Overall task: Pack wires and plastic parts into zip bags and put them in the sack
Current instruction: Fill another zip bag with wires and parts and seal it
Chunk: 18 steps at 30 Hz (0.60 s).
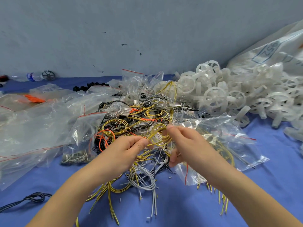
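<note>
Yellow wires (159,136) with a thin dark stripe, coiled into a loose loop, are pinched from both sides just above the tangled wire pile (139,115) on the blue table (278,185). The left hand (129,149) grips them with curled fingers (141,144) and thumb, while the right hand (185,141) pinches the loop's other side at the mouth of a clear zip bag (226,145) (red-striped seal, more yellow wires already inside). Translucent white plastic wheels (229,99) lie heaped to the right against the white sack (270,49), whose blue-boxed print reads roughly 952.
</note>
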{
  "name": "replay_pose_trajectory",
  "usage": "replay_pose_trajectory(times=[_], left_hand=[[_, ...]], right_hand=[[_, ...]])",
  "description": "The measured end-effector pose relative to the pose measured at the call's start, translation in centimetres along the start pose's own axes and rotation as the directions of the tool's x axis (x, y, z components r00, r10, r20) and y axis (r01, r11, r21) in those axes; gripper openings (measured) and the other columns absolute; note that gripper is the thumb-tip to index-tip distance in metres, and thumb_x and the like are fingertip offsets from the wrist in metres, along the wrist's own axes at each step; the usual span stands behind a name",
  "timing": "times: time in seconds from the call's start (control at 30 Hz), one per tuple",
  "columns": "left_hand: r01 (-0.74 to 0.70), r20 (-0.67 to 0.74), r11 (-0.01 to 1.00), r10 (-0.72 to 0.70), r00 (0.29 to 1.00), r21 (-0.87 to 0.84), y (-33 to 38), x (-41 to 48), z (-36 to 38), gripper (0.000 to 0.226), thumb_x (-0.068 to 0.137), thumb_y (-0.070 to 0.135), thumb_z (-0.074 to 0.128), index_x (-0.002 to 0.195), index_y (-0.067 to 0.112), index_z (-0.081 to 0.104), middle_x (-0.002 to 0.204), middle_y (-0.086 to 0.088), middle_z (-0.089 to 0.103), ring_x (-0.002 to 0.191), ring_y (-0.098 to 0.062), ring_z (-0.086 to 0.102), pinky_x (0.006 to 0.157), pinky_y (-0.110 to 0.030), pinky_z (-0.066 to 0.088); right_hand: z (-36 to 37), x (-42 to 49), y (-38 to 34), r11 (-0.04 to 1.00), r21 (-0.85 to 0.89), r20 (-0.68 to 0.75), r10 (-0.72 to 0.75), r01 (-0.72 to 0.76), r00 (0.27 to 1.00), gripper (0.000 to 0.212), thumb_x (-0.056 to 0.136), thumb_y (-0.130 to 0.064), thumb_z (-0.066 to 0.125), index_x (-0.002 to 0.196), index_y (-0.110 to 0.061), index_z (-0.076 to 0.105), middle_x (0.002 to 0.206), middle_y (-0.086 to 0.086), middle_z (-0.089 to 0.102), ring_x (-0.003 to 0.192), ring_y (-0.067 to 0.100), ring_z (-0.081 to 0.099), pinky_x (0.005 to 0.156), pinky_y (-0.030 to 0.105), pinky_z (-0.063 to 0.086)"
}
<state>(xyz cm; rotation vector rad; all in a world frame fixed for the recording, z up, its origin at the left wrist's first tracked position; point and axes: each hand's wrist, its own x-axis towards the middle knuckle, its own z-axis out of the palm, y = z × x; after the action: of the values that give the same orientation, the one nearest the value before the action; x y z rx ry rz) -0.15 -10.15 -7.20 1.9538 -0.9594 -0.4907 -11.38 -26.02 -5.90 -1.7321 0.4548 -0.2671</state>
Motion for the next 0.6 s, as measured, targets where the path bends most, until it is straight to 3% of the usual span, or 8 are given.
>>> replay_pose_trajectory(times=[0.03,0.1,0.13,0.2,0.3,0.43,0.53,0.6], left_hand=[[0.014,-0.015,1.0,-0.014,1.0,0.013,-0.2,0.1,-0.2,0.027,0.1,0.039,0.045,0.092,0.043,0.07,0.055,-0.007,0.038,0.046,-0.017,0.039,0.049,-0.028,0.033],[0.023,-0.033,0.998,-0.021,0.999,0.053,-0.5,0.1,-0.3,0.027,0.1,0.04,0.044,0.092,0.042,0.07,0.055,-0.007,0.04,0.044,-0.017,0.041,0.048,-0.027,0.034],[0.016,-0.039,0.997,-0.013,0.999,0.082,-0.6,0.2,-0.1,0.028,0.1,0.041,0.045,0.092,0.036,0.071,0.053,-0.002,0.038,0.043,-0.014,0.038,0.048,-0.028,0.032],[-0.018,-0.043,0.982,0.026,0.999,0.189,-0.8,0.2,0.3,0.033,0.099,0.042,0.045,0.087,0.021,0.067,0.048,0.008,0.034,0.044,-0.007,0.031,0.049,-0.031,0.03],[-0.06,-0.023,0.949,0.071,0.997,0.309,-0.8,0.2,1.2,0.038,0.099,0.043,0.045,0.077,0.015,0.054,0.048,0.009,0.034,0.043,-0.007,0.029,0.047,-0.025,0.027],[-0.096,0.018,0.946,0.095,0.995,0.31,-0.3,0.5,2.2,0.042,0.1,0.042,0.045,0.079,0.006,0.056,0.052,0.008,0.032,0.048,-0.008,0.027,0.047,-0.024,0.023],[-0.159,0.081,0.958,0.143,0.986,0.24,0.6,0.6,3.8,0.04,0.1,0.04,0.046,0.078,0.007,0.055,0.05,0.01,0.033,0.046,-0.006,0.028,0.045,-0.021,0.021],[-0.122,0.096,0.983,0.11,0.989,0.134,1.1,1.0,5.0,0.039,0.101,0.036,0.046,0.08,0.005,0.058,0.046,0.009,0.033,0.043,-0.005,0.027,0.042,-0.022,0.023]], right_hand=[[-0.2,-0.3,0.4,0.982,-0.166,-0.078,-0.104,0.09,0.992,0.027,0.098,-0.048,0.045,0.103,-0.026,0.06,0.078,-0.002,0.07,0.054,0.01,0.062,0.071,0.038,0.056],[-0.7,-0.7,1.1,0.836,-0.495,-0.229,-0.389,0.238,0.892,0.025,0.095,-0.048,0.046,0.108,-0.032,0.058,0.084,-0.011,0.062,0.063,0.007,0.058,0.065,0.029,0.048],[-0.9,-0.9,1.3,0.728,-0.644,-0.244,-0.488,0.236,0.838,0.027,0.093,-0.049,0.047,0.111,-0.032,0.056,0.09,-0.013,0.056,0.066,0.011,0.057,0.06,0.032,0.044],[-1.0,-1.3,1.9,0.576,-0.807,-0.217,-0.493,0.129,0.842,0.035,0.089,-0.054,0.049,0.118,-0.035,0.048,0.098,-0.011,0.043,0.07,0.023,0.059,0.053,0.035,0.038],[-1.2,-1.4,3.3,0.564,-0.823,-0.178,-0.353,0.057,0.919,0.034,0.09,-0.05,0.047,0.121,-0.036,0.042,0.104,-0.011,0.047,0.088,0.025,0.062,0.061,0.036,0.042],[-1.2,-1.4,3.4,0.629,-0.771,-0.222,-0.416,0.102,0.882,0.015,0.095,-0.034,0.049,0.107,-0.03,0.057,0.097,-0.01,0.056,0.087,0.022,0.061,0.067,0.037,0.046],[-0.5,-1.7,2.9,0.591,-0.799,-0.218,-0.459,0.112,0.861,0.019,0.094,-0.039,0.045,0.104,-0.031,0.059,0.097,-0.01,0.058,0.081,0.022,0.063,0.064,0.037,0.047],[-0.1,-1.9,2.8,0.588,-0.801,-0.194,-0.438,0.116,0.878,0.026,0.094,-0.045,0.037,0.105,-0.032,0.056,0.101,-0.011,0.058,0.084,0.02,0.064,0.065,0.037,0.048]])
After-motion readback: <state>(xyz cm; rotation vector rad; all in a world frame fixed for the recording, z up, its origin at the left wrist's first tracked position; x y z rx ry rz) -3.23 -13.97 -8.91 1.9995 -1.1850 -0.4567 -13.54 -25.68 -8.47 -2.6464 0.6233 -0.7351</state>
